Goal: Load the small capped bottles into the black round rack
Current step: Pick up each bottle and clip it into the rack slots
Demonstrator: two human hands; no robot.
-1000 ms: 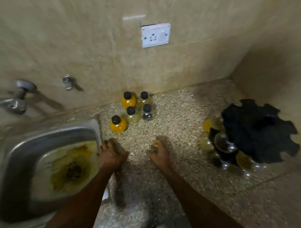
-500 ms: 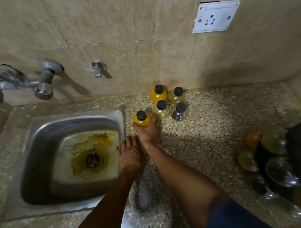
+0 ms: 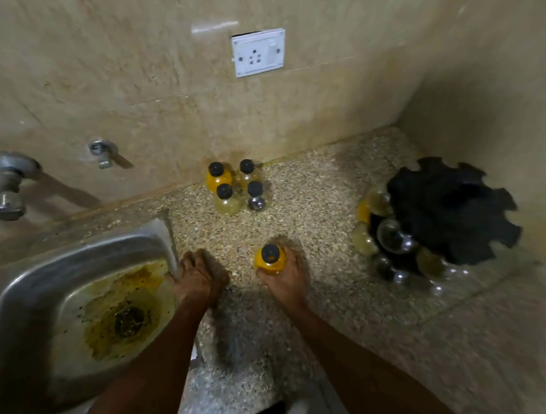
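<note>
My right hand (image 3: 285, 280) is shut on a small orange bottle (image 3: 270, 259) with a black cap, held upright over the speckled counter. Several more capped bottles (image 3: 234, 188) stand in a tight group by the back wall: one orange, two pale yellow, one clear. The black round rack (image 3: 451, 210) sits at the right in the corner, with several bottles (image 3: 390, 236) hanging in the slots on its left side. My left hand (image 3: 198, 276) rests flat on the counter at the sink's right rim, holding nothing.
A stained steel sink (image 3: 83, 306) fills the left. Taps (image 3: 8, 191) and a valve (image 3: 102, 152) stick out of the tiled wall. A white wall socket (image 3: 258, 52) is above the bottles. The side wall closes in behind the rack.
My right hand reached out to the nearest orange bottle, gripped it, and has pulled it back toward me and to the right. My left hand stayed by the sink rim.
</note>
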